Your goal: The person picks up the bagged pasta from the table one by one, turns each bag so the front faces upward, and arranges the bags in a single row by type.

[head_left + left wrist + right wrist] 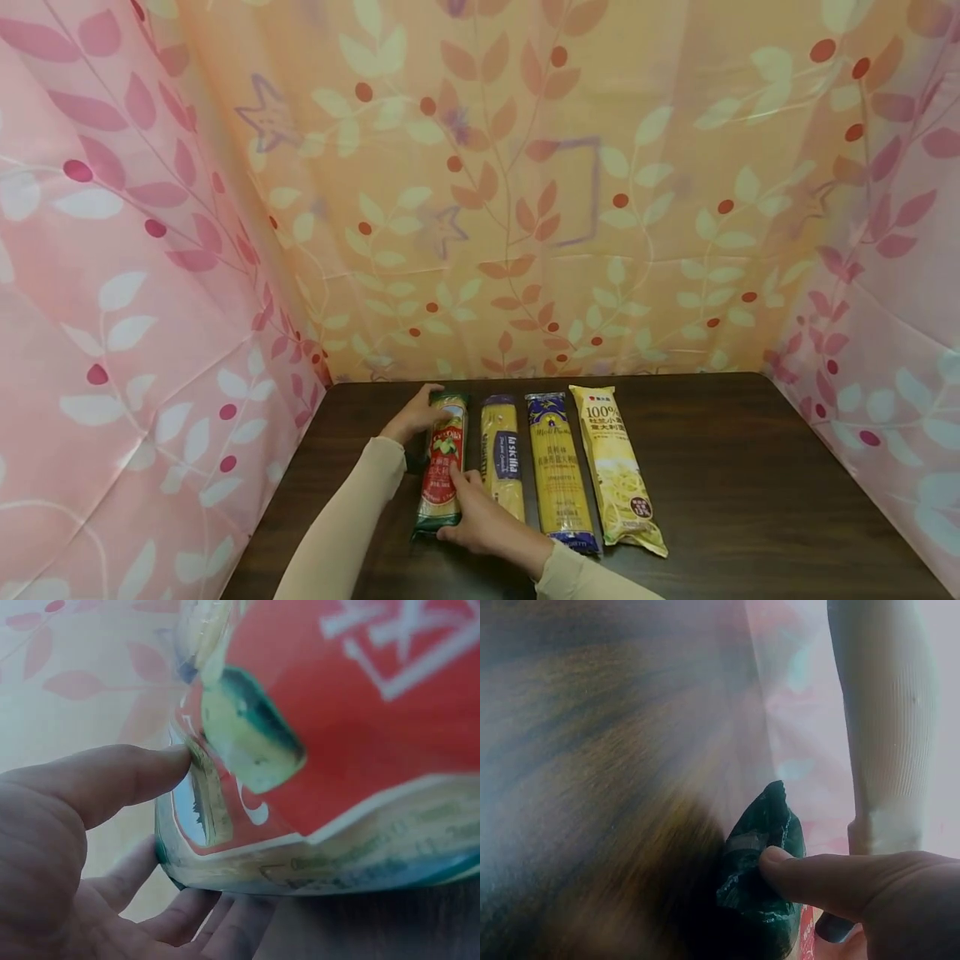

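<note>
At the left end of a row of pasta packs lies a red and green spaghetti pack (444, 467). My left hand (412, 417) grips its far left side. In the left wrist view the thumb of that hand (97, 825) presses the printed front while the fingers reach under the edge. Near the pack's close end, my right hand (491, 521) holds it from the right. The right wrist view shows the thumb (810, 881) on the crinkled dark green end (761, 877); the other fingers are mostly hidden.
To the right lie a yellow spaghetti pack with a purple label (507, 457), a blue and yellow pack (558, 475), and a pale yellow pack (618, 471) set slightly aslant. They rest on a dark wooden table (750, 483). Patterned curtains (525, 208) stand behind and at both sides.
</note>
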{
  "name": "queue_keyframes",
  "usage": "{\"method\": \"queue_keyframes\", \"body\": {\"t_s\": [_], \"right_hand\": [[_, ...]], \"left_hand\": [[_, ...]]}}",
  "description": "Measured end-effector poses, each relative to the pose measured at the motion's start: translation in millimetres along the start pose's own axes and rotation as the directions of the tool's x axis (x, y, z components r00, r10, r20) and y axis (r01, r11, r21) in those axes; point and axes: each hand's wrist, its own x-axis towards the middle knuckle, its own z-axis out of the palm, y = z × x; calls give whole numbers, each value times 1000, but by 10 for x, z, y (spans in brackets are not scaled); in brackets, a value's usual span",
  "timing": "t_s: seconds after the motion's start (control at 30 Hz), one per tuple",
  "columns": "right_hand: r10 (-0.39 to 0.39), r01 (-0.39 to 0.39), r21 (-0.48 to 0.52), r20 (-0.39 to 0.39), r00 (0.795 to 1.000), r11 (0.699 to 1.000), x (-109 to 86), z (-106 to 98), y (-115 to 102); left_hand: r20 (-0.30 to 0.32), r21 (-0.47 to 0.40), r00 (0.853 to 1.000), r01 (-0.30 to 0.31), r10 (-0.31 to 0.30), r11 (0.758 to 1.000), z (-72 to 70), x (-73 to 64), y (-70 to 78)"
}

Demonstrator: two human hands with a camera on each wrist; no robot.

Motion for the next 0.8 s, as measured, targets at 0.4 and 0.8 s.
{"method": "queue_keyframes", "body": {"t_s": [0.4, 0.8], "right_hand": [[-21, 23, -146, 18, 1000, 989, -24, -34, -57], [-145, 138, -278, -4, 989, 951, -197, -264, -47]], "left_hand": [[-79, 187, 996, 55, -41, 981, 2, 67, -74], [-148, 323, 985, -34, 86, 946, 15, -196, -17]]}}
